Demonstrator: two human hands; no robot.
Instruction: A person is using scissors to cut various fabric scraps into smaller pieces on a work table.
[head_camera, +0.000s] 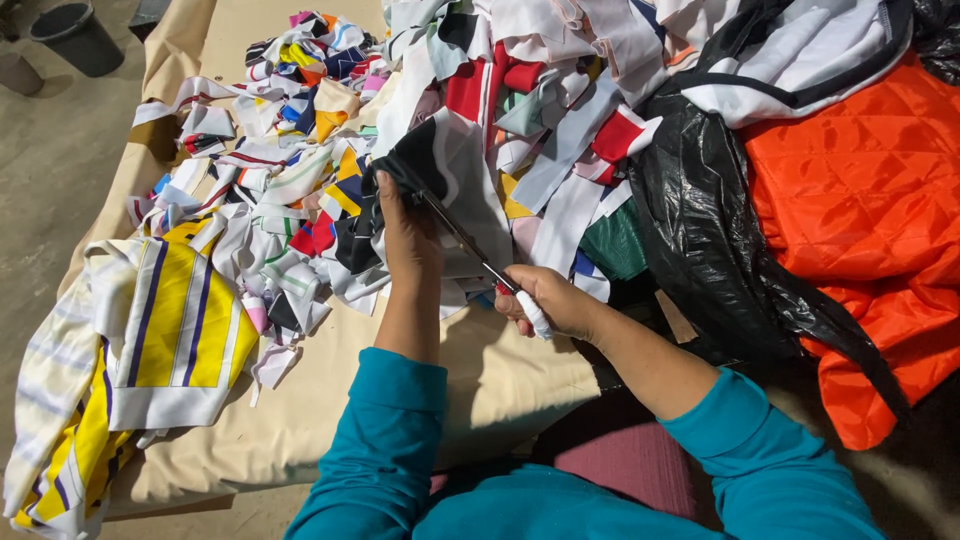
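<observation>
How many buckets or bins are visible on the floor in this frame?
2, both at the top left corner on the floor: a dark bucket beside the table's far end, and a grey container cut off by the left edge. Others may lie out of view.

Bare beige cloth on the worktop lies open at six o'clock, between the two forearms and down to the near edge. From nine to twelve o'clock the heap of fabric scraps covers the surface. At seven o'clock a yellow striped garment drapes over the edge. A black plastic bag and an orange quilted fabric block three o'clock.
</observation>
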